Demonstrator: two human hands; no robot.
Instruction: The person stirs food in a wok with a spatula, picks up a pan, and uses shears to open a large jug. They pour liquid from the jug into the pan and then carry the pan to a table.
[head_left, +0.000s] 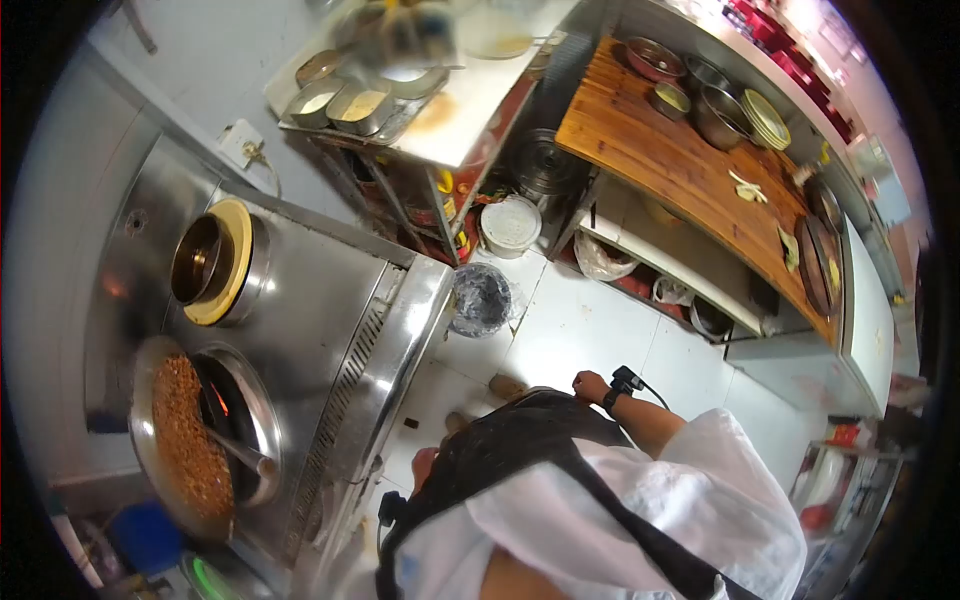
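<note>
My right hand [590,385] hangs over the white floor tiles beside my dark apron, fingers curled in and nothing visible in them. A dark strap with a small device is on that wrist. Only a small part of my left hand [425,466] shows beside the apron, near the stove's front edge; its fingers are hidden. To the left, a wok [148,440] holding brown crumbly food [185,440] sits tilted beside a burner opening with an orange glow. A ladle [240,450] lies across that opening, its handle end toward me. Neither hand touches them.
Metal pots stand on a yellow-rimmed basin [240,262] on the steel stove [310,290]. Ahead are a side table [450,125] with food tins, a lidded white bucket [511,225] and a lined bin [482,300]. A wooden counter [640,130] carries bowls and stacked plates.
</note>
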